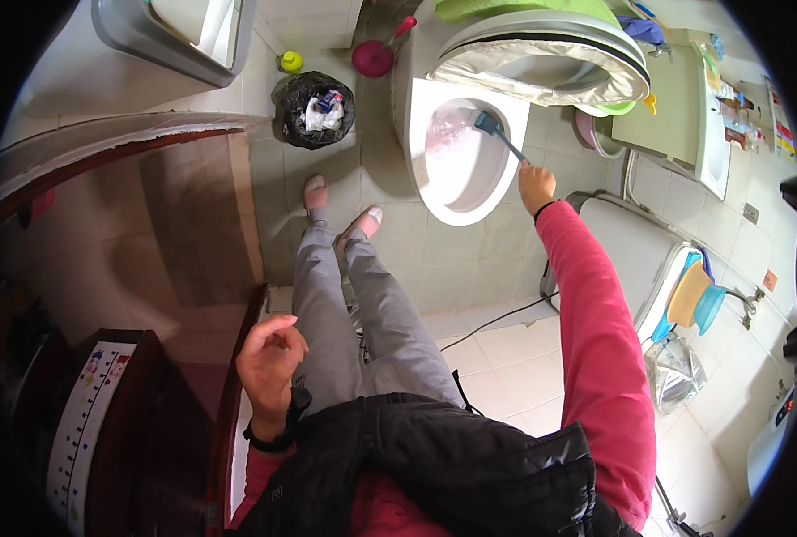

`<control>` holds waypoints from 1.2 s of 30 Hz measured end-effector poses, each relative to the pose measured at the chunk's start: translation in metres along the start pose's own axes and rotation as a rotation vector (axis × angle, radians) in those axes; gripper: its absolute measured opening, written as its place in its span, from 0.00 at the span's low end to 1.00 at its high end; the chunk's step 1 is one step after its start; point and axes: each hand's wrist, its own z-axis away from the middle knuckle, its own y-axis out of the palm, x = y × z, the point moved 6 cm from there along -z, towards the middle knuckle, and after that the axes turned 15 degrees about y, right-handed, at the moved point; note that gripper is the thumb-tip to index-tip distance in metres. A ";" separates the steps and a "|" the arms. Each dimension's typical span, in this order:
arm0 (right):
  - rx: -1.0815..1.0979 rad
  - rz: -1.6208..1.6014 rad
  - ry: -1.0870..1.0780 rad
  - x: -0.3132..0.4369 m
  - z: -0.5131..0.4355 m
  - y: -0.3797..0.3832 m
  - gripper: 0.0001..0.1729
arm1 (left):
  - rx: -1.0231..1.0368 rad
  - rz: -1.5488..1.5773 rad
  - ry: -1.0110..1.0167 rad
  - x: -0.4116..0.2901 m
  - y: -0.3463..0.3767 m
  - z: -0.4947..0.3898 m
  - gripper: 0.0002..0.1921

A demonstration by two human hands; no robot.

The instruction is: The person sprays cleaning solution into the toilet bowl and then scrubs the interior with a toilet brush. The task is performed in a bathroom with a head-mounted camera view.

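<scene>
My right hand (536, 185) grips the handle of a blue-grey toilet brush (510, 145). Its head rests against the inner wall of the white toilet bowl (462, 213), near the back. Pinkish foam or liquid (449, 136) spreads over the left inside of the bowl. Behind it, the raised toilet seat (539, 68) wears a cream padded cover. My left hand (272, 359) hovers at my left side, over the edge of my grey trousers, with loosely curled fingers and nothing in it.
A bin lined with a black bag (316, 111) holds crumpled paper, left of the toilet. Nearby are a magenta plunger (373, 58) and a yellow-green container (291, 62). A white washing machine (623, 245) stands at the right. A black cable (499, 321) crosses the floor.
</scene>
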 end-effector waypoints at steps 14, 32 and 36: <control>0.155 -0.042 -0.028 0.005 0.056 0.022 0.12 | -0.008 0.051 0.013 -0.005 -0.003 -0.003 0.18; -0.041 0.024 -0.006 0.000 0.014 -0.014 0.11 | -0.043 0.014 0.038 0.000 -0.012 0.004 0.18; 0.181 0.038 -0.065 0.011 0.054 0.013 0.11 | -0.061 0.027 0.042 0.000 -0.013 0.003 0.18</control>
